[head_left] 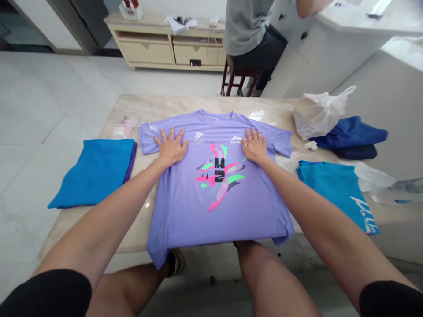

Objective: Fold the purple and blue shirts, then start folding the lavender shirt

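One purple T-shirt point(211, 207) pressed flat on a stone-topped table point(185, 105)

The left hand point(171, 147) and the right hand point(254, 146) are both held open, with nothing gripped. Each palm is laid down on the shirt's chest, on either side of the colourful print, with the fingers spread and pointing away from the body. Both arms are reached forward and angled inward from the lower corners of the view, and the wrists are bent back slightly. The shirt is spread face up in the middle of the table, its collar toward the far side, its short sleeves laid out to each side, and its hem hanging over the near edge.

To the left, a folded bright blue cloth point(92, 174) is placed just beside the shirt. To the right, a folded teal shirt point(333, 189), a stack of navy clothes point(350, 136) and a white plastic bag point(317, 116) are set down. Beyond the table, a seated co-worker's grey top point(247, 26) is seen above a wooden stool point(239, 79).
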Demonstrator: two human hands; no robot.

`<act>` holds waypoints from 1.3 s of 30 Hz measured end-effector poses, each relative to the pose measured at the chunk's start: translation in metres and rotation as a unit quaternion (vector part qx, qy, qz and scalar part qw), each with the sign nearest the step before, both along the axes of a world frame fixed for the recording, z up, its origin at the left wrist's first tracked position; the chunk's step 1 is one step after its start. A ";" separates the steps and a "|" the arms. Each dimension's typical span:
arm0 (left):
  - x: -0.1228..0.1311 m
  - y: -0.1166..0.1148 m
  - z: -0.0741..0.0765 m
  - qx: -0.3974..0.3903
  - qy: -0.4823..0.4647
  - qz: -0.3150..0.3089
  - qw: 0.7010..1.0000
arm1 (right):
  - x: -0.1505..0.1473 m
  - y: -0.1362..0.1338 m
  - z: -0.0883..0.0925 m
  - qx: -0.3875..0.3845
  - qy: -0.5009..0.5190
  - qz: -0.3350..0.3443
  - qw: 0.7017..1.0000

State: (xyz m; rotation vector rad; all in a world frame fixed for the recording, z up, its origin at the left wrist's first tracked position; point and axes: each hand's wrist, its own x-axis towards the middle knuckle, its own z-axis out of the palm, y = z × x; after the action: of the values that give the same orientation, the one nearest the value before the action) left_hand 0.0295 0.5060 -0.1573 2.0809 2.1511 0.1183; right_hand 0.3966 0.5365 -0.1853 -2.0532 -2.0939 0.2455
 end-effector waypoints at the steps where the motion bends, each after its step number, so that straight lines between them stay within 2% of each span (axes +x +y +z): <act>1: -0.003 0.018 -0.002 -0.002 -0.001 -0.002 1.000 | 0.000 0.018 -0.001 -0.001 -0.005 0.004 1.000; 5: -0.016 0.096 -0.010 0.000 -0.017 -0.017 1.000 | 0.006 0.093 -0.001 -0.009 -0.034 0.016 0.999; 8: -0.021 0.145 -0.014 0.007 -0.028 -0.038 0.999 | 0.009 0.135 0.004 0.014 -0.068 0.007 0.998; 10: -0.020 0.161 -0.014 0.017 -0.021 -0.049 0.998 | 0.006 0.146 0.007 0.049 -0.099 0.015 0.994; 12: -0.015 0.155 -0.012 0.039 -0.006 -0.064 0.997 | -0.002 0.137 0.010 0.081 -0.113 0.050 0.989; 13: -0.012 0.143 -0.009 0.050 0.000 -0.079 0.996 | -0.006 0.125 0.012 0.092 -0.105 0.073 0.987; 15: -0.009 0.102 -0.001 0.065 0.003 -0.125 0.990 | -0.012 0.084 0.017 0.100 -0.062 0.121 0.986; 18: -0.017 0.009 0.017 0.065 0.007 -0.195 0.979 | -0.005 -0.013 0.027 0.112 0.007 0.195 0.974; 20: -0.030 -0.061 0.029 0.052 0.003 -0.217 0.975 | 0.014 -0.087 0.034 0.104 0.022 0.245 0.964; 23: -0.055 -0.154 0.041 0.018 -0.042 -0.209 0.977 | 0.058 -0.187 0.037 0.109 0.020 0.222 0.969; 25: -0.068 -0.197 0.043 -0.010 -0.069 -0.199 0.978 | 0.088 -0.236 0.034 0.112 0.021 0.182 0.977; 26: -0.073 -0.211 0.043 -0.022 -0.074 -0.190 0.979 | 0.101 -0.254 0.032 0.112 0.019 0.155 0.981; 28: -0.077 -0.227 0.041 -0.052 -0.080 -0.167 0.981 | 0.120 -0.279 0.028 0.104 0.020 0.103 0.989; 30: -0.076 -0.231 0.041 -0.064 -0.079 -0.144 0.984 | 0.128 -0.291 0.026 0.088 0.032 0.059 0.994; 35: -0.069 -0.227 0.052 -0.063 -0.079 -0.097 0.990 | 0.113 -0.287 0.030 0.069 0.075 0.010 0.995; 39: -0.077 -0.225 0.066 -0.067 -0.064 -0.036 0.995 | 0.096 -0.281 0.038 0.053 0.056 -0.027 0.997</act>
State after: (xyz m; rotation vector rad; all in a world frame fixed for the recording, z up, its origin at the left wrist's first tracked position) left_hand -0.0477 0.2808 -0.0909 2.0147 1.9526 0.0942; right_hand 0.4927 0.2559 -0.1471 -1.9840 -1.9411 0.2294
